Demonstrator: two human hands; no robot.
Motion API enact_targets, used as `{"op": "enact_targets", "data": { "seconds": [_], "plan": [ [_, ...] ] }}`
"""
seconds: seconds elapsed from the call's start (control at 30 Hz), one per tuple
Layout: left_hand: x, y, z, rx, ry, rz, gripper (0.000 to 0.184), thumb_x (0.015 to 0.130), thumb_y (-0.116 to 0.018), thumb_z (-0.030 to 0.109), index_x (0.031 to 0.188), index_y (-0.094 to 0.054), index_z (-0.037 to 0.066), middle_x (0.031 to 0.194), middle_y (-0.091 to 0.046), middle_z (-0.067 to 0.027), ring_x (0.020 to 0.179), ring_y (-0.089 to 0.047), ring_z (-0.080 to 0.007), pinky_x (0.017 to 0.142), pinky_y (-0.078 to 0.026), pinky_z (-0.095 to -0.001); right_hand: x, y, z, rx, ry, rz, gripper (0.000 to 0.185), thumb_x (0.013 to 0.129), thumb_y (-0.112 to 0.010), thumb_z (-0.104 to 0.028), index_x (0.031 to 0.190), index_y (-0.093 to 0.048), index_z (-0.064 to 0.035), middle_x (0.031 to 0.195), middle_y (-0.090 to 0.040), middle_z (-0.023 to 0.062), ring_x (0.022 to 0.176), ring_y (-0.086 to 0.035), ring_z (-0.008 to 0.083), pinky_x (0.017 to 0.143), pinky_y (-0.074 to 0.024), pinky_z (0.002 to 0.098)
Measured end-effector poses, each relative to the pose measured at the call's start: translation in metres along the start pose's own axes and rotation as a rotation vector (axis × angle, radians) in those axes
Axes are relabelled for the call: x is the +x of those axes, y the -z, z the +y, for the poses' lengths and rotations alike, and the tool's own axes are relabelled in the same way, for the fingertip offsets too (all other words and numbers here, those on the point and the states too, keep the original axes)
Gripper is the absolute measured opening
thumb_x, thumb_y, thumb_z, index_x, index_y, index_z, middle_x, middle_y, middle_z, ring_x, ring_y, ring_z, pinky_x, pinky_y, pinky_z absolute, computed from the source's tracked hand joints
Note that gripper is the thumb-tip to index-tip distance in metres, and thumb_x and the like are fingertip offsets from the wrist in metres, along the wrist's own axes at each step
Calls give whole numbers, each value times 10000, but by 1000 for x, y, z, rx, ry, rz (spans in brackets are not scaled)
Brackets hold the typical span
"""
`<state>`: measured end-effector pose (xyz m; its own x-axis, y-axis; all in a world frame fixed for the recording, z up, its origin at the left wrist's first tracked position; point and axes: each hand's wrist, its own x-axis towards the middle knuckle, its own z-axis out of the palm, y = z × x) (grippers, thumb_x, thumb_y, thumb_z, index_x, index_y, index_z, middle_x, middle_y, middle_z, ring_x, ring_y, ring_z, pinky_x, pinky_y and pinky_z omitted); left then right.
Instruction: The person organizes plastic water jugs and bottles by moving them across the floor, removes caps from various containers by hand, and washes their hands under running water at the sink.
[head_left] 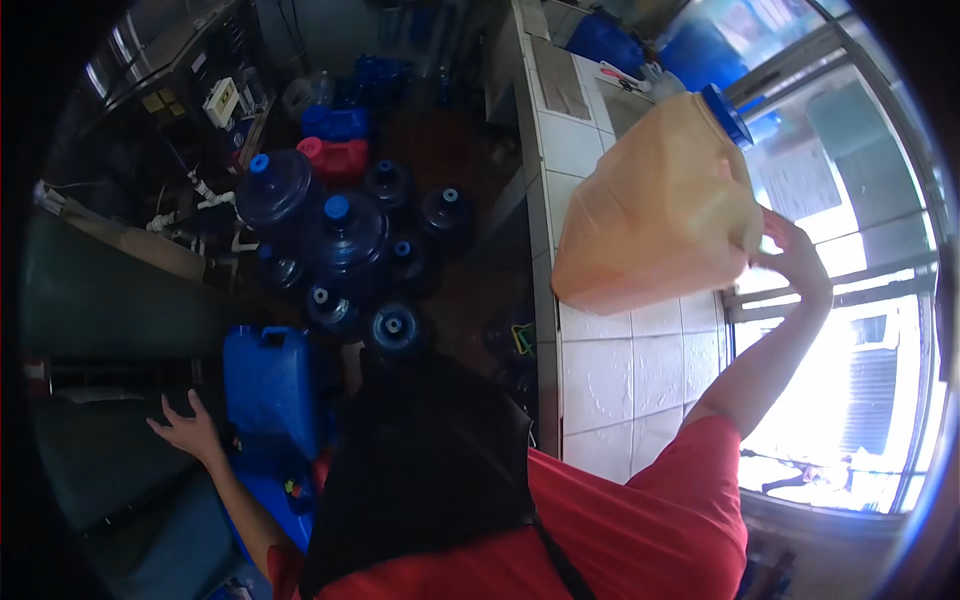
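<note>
A large cream-yellow plastic jug (650, 210) with a blue cap (726, 116) is tilted above the tiled counter. Whether its base touches the tiles I cannot tell. My right hand (795, 258) is closed at its side near the window, with the fingers partly hidden behind the grip. Off to the left, my left hand (188, 428) is raised with its fingers spread and nothing in them. The closest thing to it is a blue jerrycan (265, 385) standing on the left.
Several round blue water bottles (340, 235) stand on the floor ahead. Behind them are a red container (335, 158) and a blue container (335, 122). A white tiled counter (597, 385) runs along a bright window (830, 390). White pipes (205, 195) stick out at left.
</note>
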<state>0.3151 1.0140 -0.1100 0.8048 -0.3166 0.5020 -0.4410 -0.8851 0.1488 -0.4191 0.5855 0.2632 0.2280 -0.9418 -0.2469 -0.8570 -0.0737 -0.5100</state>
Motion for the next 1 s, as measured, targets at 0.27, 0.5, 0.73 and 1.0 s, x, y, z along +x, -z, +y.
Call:
{"op": "enact_targets", "data": {
  "seconds": [0.27,0.5,0.73,1.0],
  "plan": [
    [-7,22,12,-240,-84,13,663,893,-667,521,1421,-510,152,1541,-175,-337,1399,-291,-500,1053,-404,-559,19,18,-19,-518,-92,480,465,817,-778,-245,1207,-663,-18,1044,-715,160,873,-692,213,726,-555,382],
    [-35,35,55,-460,-145,-203,580,908,-696,409,1392,-529,136,1556,-178,-302,1406,-301,-486,1067,-415,-555,114,-23,-29,-361,-146,313,643,768,-721,-564,1098,-698,-13,906,-707,163,804,-666,246,720,-528,395],
    [-13,114,96,-736,-253,-282,567,893,-721,321,1391,-523,134,1534,-332,-217,1411,-347,-421,1101,-387,-543,21,-80,-116,37,196,197,414,817,-706,-219,1135,-651,41,849,-658,90,808,-655,164,729,-533,318],
    [54,315,211,-435,-1228,305,806,907,-559,631,1438,-437,37,1400,-442,-298,1313,-421,-468,1101,-340,-512,-82,-172,-247,-348,828,-79,467,802,-677,-56,1261,-603,-9,904,-690,90,789,-659,225,751,-516,347]
  ]
}}
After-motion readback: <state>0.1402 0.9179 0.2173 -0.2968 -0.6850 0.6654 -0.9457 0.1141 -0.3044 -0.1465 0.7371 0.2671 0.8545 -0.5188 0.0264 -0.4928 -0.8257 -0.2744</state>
